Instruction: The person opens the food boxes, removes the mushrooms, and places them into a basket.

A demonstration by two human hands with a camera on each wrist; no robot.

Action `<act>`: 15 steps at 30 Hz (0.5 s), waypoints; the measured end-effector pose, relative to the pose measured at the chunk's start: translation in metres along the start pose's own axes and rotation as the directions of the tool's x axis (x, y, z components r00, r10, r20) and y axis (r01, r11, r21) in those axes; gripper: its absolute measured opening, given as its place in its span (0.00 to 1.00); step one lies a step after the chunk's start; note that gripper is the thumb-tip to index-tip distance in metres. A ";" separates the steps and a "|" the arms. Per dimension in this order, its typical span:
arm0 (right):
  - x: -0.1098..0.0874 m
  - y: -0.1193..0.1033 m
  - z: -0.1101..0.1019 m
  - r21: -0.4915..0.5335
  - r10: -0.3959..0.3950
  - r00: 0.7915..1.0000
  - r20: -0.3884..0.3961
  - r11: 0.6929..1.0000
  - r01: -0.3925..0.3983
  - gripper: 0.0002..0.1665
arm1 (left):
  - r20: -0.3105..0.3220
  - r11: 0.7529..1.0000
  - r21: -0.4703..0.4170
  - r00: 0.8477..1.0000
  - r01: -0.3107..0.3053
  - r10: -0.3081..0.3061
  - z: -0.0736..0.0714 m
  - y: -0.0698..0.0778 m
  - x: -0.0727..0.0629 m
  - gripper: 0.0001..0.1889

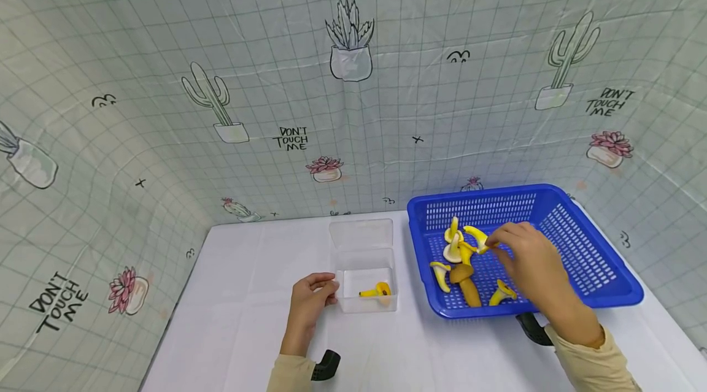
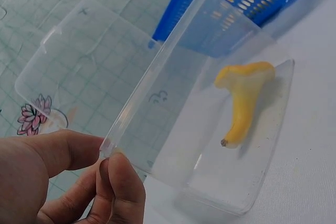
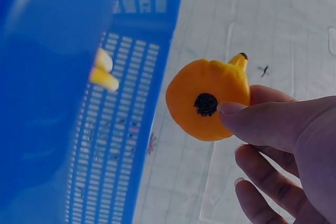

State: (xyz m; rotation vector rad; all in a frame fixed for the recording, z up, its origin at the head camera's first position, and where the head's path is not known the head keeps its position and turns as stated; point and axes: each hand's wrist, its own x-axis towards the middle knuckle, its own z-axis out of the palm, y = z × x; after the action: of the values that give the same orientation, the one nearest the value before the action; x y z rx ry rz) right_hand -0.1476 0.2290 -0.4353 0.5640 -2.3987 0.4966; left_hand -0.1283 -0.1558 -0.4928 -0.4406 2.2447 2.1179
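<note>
My left hand (image 1: 310, 301) pinches the left rim of a clear plastic box (image 1: 348, 305), thumb on one side and fingers on the other in the left wrist view. Inside the box lies one yellow mushroom (image 2: 244, 103), its stem end dark. Over the blue basket (image 1: 428, 294), my right hand (image 1: 527, 260) holds another mushroom (image 3: 202, 95) between thumb and forefinger. This one has an orange cap with a black spot in its middle, and a yellow stem. Several yellow and white mushrooms (image 1: 440, 275) and a brown mushroom (image 1: 469, 289) lie in the basket below that hand.
The box's clear lid (image 1: 361, 234) stands open at its back. A white cloth (image 1: 237, 306) covers the table. Behind it hangs a grid-patterned sheet (image 1: 386, 110) printed with potted plants, folding forward along both sides.
</note>
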 end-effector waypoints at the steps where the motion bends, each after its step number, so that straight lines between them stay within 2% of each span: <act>1: 0.000 0.002 -0.001 -0.002 0.007 1.000 0.004 1.000 -0.007 0.19 | 0.000 1.000 -0.001 1.000 0.000 0.000 0.000 0.000 0.000 0.15; 8: -0.003 0.015 -0.005 -0.039 0.058 0.998 0.038 0.998 -0.057 0.19 | 0.002 1.000 -0.012 1.000 0.001 -0.001 0.000 -0.001 0.000 0.15; 15: -0.002 0.024 -0.011 -0.047 0.101 0.986 0.135 0.994 -0.096 0.16 | -0.007 1.000 -0.010 1.000 0.012 -0.012 0.001 0.000 -0.001 0.15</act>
State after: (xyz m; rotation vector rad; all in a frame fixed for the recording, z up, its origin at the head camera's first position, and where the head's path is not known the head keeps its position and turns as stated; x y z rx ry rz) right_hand -0.1526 0.2546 -0.4337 0.4773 -2.5717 0.4643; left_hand -0.1274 -0.1546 -0.4924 -0.4621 2.2305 2.1261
